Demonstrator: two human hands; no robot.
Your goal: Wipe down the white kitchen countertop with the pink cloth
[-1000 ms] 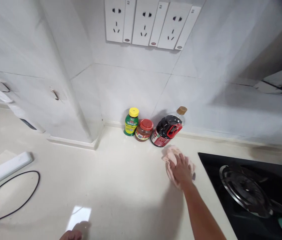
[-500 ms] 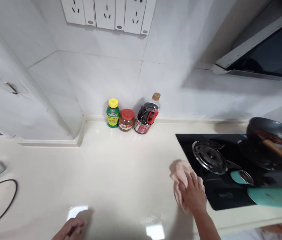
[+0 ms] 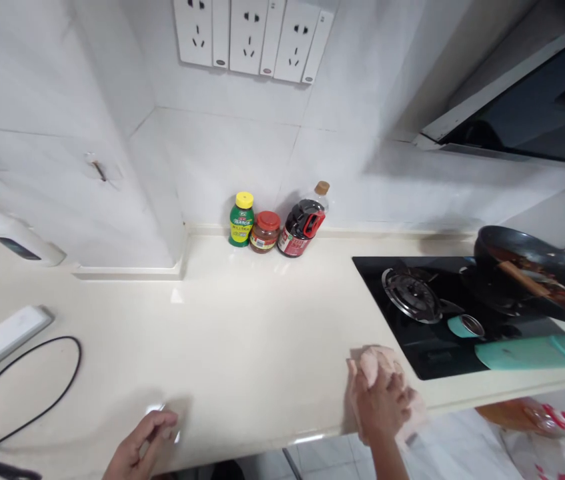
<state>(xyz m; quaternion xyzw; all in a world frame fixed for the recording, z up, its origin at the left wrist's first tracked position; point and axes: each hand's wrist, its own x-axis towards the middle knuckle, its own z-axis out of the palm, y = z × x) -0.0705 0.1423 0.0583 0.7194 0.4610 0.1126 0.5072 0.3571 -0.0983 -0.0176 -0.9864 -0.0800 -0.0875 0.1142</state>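
My right hand (image 3: pixel 382 403) presses down on a crumpled pale pink cloth (image 3: pixel 373 365) near the counter's front edge, left of the black gas stove (image 3: pixel 432 357). Its fingers are bent into the fabric, and part of the cloth hangs over the edge. My left hand (image 3: pixel 145 440) hovers low over the cream countertop (image 3: pixel 242 340) at the bottom left. Its fingers are loosely curved, with a gap between thumb and fingers and nothing visible in them.
Against the wall stand a green yellow-capped bottle (image 3: pixel 241 223), a red-lidded jar (image 3: pixel 265 233) and a dark sauce bottle (image 3: pixel 299 227). The stove bears a wok (image 3: pixel 502 247), a turquoise cup-like lid (image 3: pixel 465 327) and a turquoise bottle (image 3: pixel 522 353). A black cable (image 3: pixel 79 360) loops at left, beside a white power strip (image 3: pixel 7 337).
My right hand has drawn the cloth from beside the stove toward the counter's front edge. The view has shifted, showing the edge and floor. My left hand stays low and loosely curved.
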